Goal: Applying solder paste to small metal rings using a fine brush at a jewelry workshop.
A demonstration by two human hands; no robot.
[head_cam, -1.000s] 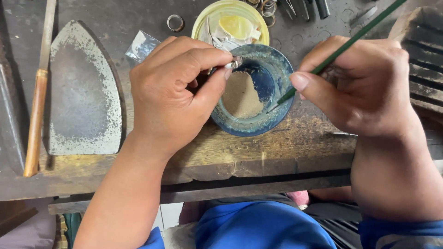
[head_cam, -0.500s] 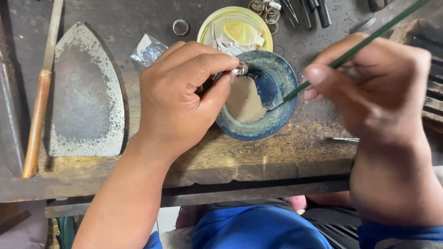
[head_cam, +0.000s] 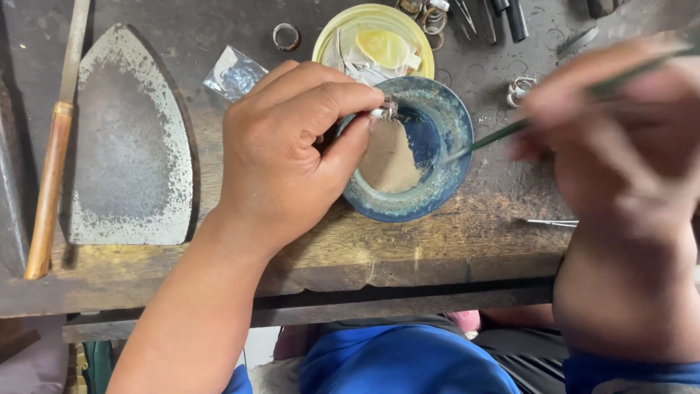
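Note:
My left hand (head_cam: 292,153) pinches a small silver ring (head_cam: 383,112) between thumb and forefinger, held over the left rim of a blue bowl (head_cam: 445,182). The bowl holds tan powder on its left side and dark blue liquid on its right. My right hand (head_cam: 620,146), blurred by motion, grips a thin green brush (head_cam: 503,135) whose tip points down into the bowl's right side. The brush handle runs up to the right, partly hidden by my fingers.
A yellow dish (head_cam: 343,33) with scraps sits behind the bowl. Left lie an iron-shaped metal plate (head_cam: 127,138), a wooden-handled file (head_cam: 51,168) and a small plastic bag (head_cam: 233,73). Loose rings (head_cam: 286,35) and dark tools (head_cam: 510,18) lie along the far edge. The worn bench edge (head_cam: 364,270) runs below.
My right hand has moved to the right and blurred, drawing the brush tip toward the bowl's right rim. My left hand keeps the ring at the bowl's left rim.

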